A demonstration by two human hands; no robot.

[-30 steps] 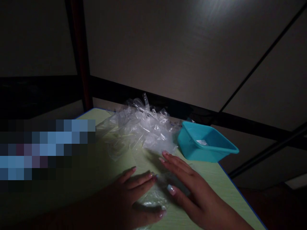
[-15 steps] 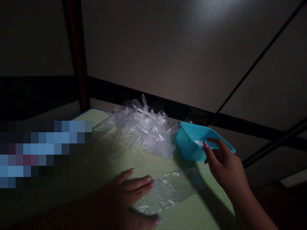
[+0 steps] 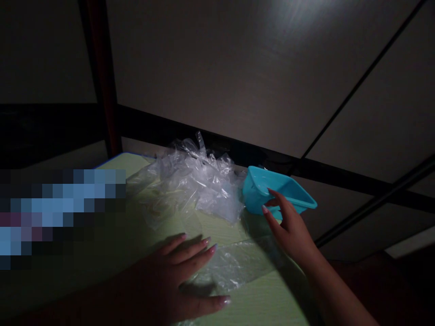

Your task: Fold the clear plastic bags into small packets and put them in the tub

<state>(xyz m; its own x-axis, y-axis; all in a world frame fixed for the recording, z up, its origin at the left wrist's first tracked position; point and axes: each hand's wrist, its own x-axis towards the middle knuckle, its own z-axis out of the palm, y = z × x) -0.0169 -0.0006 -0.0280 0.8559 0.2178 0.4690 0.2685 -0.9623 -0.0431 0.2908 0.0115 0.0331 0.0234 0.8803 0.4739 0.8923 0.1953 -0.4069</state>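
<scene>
My left hand lies with fingers spread over the near end of a flat clear plastic bag on the pale green table. My right hand is raised in front of a turquoise plastic basket, its thumb and index finger apart. Nothing shows clearly between those fingers; the others are mostly hidden. Part of the basket's near side is covered by that hand. Behind the flat bag rises a crumpled heap of clear plastic bags, close to the basket's left side.
The table has a blue edge at the back left. Behind it stands a dark panelled surface with black strips. A pixelated patch hides the left side of the view. Light is dim, and my right arm casts a shadow across the table.
My right hand has shifted left along the basket's near side. A small pale piece seen near its fingertips no longer shows there. The whole view has moved slightly; my left hand stays spread.
</scene>
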